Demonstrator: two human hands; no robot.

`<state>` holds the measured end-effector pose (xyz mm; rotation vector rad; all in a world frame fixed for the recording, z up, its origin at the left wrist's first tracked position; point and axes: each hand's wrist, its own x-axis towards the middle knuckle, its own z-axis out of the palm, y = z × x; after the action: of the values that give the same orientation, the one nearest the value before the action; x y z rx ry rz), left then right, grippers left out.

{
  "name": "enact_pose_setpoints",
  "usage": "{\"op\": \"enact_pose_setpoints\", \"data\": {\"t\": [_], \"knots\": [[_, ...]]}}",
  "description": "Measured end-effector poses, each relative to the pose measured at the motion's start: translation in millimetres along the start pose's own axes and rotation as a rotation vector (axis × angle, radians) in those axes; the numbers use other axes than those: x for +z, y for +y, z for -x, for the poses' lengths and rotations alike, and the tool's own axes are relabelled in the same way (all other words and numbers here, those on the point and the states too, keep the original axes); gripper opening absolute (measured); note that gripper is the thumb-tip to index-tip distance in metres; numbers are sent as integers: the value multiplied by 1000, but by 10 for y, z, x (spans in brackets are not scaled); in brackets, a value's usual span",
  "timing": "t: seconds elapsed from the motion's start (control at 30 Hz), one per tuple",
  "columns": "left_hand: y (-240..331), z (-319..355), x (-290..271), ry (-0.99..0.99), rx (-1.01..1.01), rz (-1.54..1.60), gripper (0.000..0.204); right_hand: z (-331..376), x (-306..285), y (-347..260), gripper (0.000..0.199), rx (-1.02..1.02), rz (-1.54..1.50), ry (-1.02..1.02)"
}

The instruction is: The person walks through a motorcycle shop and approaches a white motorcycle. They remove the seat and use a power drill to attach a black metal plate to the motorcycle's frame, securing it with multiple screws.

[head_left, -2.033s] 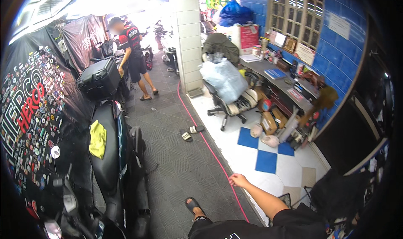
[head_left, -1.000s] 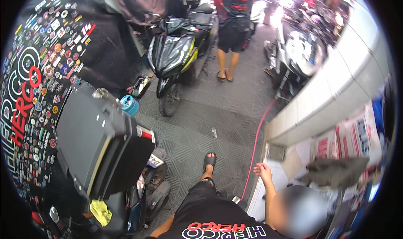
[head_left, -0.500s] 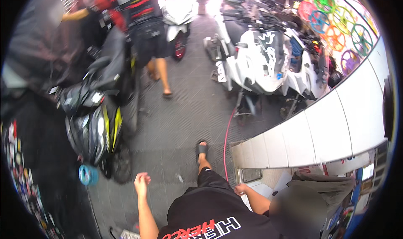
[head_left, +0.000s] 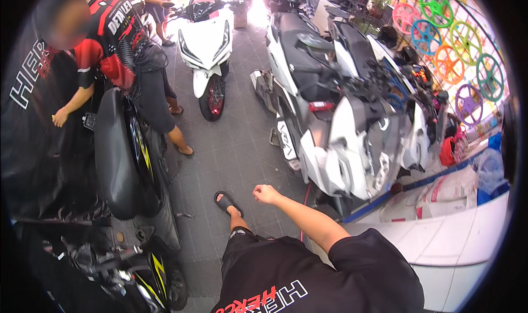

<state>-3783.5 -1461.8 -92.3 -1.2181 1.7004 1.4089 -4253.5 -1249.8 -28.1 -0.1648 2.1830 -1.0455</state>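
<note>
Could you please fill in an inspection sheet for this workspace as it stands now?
Surface: dark, textured floor.
Job's things: nothing seen in hand; a white-and-grey scooter, parked to the right, is nearest the right hand.
Clutter: white packages with red print and a clear plastic bag at the right.
Hands: right above the floor, fingers curled in; left hand not in view.
Cables: thin pink line on the floor, partly hidden; hose or cable, cannot tell.
Surroundings: coloured wheels at upper right; a co-worker in a red-and-black shirt beside a black scooter with yellow trim; a white scooter ahead.
</note>
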Motion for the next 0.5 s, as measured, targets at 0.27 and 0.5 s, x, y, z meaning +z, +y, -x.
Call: {"op": "enact_pose_setpoints", "data": {"t": [0.27,0.5], "knots": [[2754,-1811,-1291,151,190,402,14,-2066,-164,-869,39,-36,588,-352],[5233,-2268,-2384,105,331,282,28,-3927,-718,-1466,35,28,527,-209]]}}
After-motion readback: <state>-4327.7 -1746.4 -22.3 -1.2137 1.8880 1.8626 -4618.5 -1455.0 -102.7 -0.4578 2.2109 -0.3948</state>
